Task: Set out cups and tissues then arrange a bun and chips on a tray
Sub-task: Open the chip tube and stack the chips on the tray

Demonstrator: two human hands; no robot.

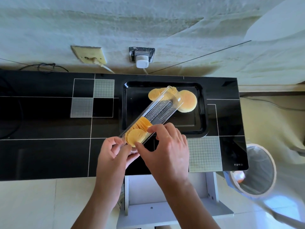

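Hands (142, 151) on clear chip tray (158, 111), chips (137, 132) inside, bun (188, 100) on black tray (202, 113)

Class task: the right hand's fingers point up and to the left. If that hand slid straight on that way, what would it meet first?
The right hand already touches the chips in the clear sleeve, so it would push into those first, then likely the sleeve's wall. Depth is uncertain from this one view.

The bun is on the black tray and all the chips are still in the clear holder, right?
Not quite. The bun is on the black tray, but some chips already lie on the tray beside it; only the rest remain in the clear holder. The head view shows this.
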